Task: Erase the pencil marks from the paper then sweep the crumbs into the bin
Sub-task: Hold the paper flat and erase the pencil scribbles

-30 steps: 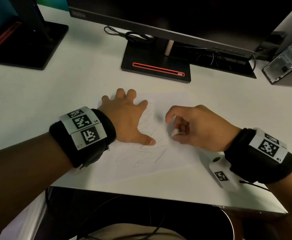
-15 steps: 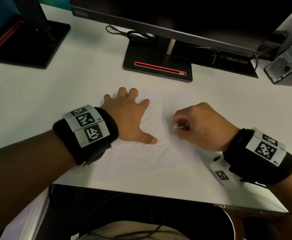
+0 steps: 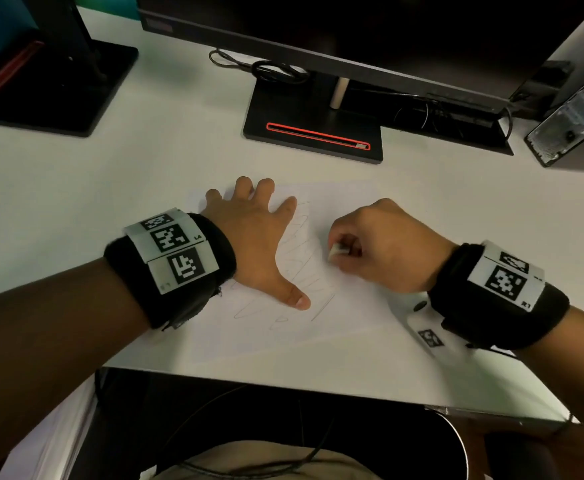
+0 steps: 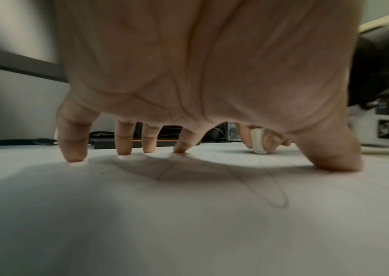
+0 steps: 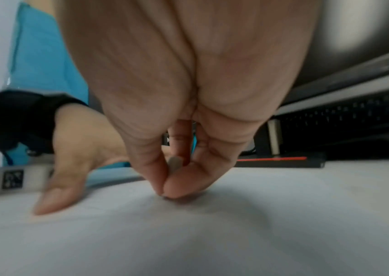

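A white sheet of paper (image 3: 349,313) with faint pencil scribbles (image 3: 304,268) lies on the white desk. My left hand (image 3: 259,237) presses flat on the sheet's left part, fingers spread, thumb tip by the lower scribbles. In the left wrist view its fingertips (image 4: 74,155) touch the paper (image 4: 188,214). My right hand (image 3: 380,251) pinches a small white eraser (image 3: 335,251) between thumb and fingers, its end down on the paper right of the scribbles. The eraser (image 4: 259,142) also shows in the left wrist view, and as a grey sliver (image 5: 175,164) in the right wrist view.
A black monitor base with a red stripe (image 3: 314,133) stands just behind the paper, with cables (image 3: 266,69) beside it. Another black base (image 3: 54,88) sits at the far left, a small computer case (image 3: 574,123) at the far right. The desk's front edge (image 3: 283,386) is near.
My right hand with the eraser has moved back and forth over the paper, away from me and then a little nearer. The left hand has stayed pressed on the sheet.
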Demonstrator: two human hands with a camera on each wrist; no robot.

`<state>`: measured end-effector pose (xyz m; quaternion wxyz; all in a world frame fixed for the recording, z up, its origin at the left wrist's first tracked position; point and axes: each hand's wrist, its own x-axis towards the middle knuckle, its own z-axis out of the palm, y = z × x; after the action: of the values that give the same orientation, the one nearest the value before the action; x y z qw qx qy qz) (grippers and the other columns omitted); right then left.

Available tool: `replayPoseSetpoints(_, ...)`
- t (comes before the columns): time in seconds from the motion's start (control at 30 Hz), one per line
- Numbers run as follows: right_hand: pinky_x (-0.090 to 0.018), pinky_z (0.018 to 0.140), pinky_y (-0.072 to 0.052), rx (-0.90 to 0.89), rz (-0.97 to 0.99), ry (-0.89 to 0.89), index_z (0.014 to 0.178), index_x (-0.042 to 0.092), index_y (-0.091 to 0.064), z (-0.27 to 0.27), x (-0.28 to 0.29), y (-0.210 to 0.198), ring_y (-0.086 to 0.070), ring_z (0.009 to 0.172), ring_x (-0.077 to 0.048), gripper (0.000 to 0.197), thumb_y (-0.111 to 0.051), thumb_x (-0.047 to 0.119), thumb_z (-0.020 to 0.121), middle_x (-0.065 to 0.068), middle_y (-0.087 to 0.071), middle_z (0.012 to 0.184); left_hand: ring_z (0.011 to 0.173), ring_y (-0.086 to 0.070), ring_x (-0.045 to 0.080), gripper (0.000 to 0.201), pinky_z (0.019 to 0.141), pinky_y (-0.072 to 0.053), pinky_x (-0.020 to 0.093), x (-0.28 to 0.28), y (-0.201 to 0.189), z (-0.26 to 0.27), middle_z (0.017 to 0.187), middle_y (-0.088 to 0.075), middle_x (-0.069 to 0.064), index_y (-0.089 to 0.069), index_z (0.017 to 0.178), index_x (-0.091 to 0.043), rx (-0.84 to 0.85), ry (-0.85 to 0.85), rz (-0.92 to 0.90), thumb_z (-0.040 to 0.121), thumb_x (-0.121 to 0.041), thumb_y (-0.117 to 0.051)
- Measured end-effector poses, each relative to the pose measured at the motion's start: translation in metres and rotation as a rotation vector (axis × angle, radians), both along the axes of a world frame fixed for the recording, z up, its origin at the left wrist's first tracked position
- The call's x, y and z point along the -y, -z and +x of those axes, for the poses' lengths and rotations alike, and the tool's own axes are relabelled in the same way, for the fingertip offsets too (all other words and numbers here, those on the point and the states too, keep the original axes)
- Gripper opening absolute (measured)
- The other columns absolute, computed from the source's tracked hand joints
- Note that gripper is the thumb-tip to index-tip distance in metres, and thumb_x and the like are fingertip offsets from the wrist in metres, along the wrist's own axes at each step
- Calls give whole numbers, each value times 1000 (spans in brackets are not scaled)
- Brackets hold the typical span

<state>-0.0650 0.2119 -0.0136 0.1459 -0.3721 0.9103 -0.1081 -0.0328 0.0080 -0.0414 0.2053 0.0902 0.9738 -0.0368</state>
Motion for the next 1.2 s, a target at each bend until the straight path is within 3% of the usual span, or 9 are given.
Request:
replayPoseSetpoints(0.07,-27,66,-48,7,17,-47,80,17,-70,4,3,0,-57,63,-11,8,-65,19,86,5,-64,68,143,-16,34,146,107,-33,56,0,0,0,158,-10,7,-3,155,-28,1,-2,5,40,-106,-48)
replayPoseSetpoints(0.2,-13,62,-41,71,23,-100,84,19,-73,12,6,-1,-58,64,-8,6,-67,19,86,8,-65,69,143,-15,34,146,107,-33,56,-1,1,0,158,-9,7,-1,155,-29,4,-3,8,40,-106,-48)
replayPoseSetpoints(0.33,-22,64,-43,9,26,-56,82,16,-71,3,3,-2,-57,64,-10,7,-65,18,86,6,-65,69,144,-13,35,148,108,-32,57,-1,0,0,160,-6,7,1,156,-29,19,-4,2,40,-106,-48)
replayPoseSetpoints(0.43,-15,63,-43,76,32,-138,84,19,-73,15,8,-2,-57,65,-9,8,-66,18,86,9,-65,70,144,-14,34,147,108,-33,56,-1,0,1,159,-7,7,0,156,-29,7,-2,5,40,-106,-48)
replayPoseSetpoints(0.7,-22,66,-48,90,40,-140,83,18,-72,17,6,-3,-59,64,-10,8,-65,18,86,7,-66,69,144,-13,34,146,109,-31,57,-1,-1,0,159,-7,8,-2,156,-28,17,-13,10,41,-105,-49)
replayPoseSetpoints(0.83,-34,68,-52,12,41,-36,80,15,-70,4,-3,-4,-58,64,-13,9,-64,18,86,4,-65,68,144,-12,35,148,109,-31,58,-1,0,0,159,-6,8,0,156,-27,20,-12,7,40,-106,-47)
replayPoseSetpoints(0.97,-20,63,-46,121,59,-167,81,17,-70,23,2,-4,-58,64,-12,8,-64,17,86,5,-65,69,144,-12,35,147,109,-32,58,-1,0,0,159,-7,7,0,156,-28,18,-8,4,40,-106,-47)
replayPoseSetpoints(1.1,-24,63,-44,30,30,-41,81,16,-71,5,-8,-3,-57,63,-10,7,-65,19,86,6,-64,67,146,-11,35,148,110,-32,58,-1,-1,0,160,-6,8,1,156,-28,21,-9,-8,40,-106,-47)
replayPoseSetpoints(1.2,-19,62,-44,101,43,-169,79,16,-69,23,-2,-2,-57,63,-13,8,-64,17,84,4,-63,66,145,-12,35,148,109,-32,58,-1,-2,0,160,-6,8,0,156,-28,27,-13,-3,40,-106,-48)
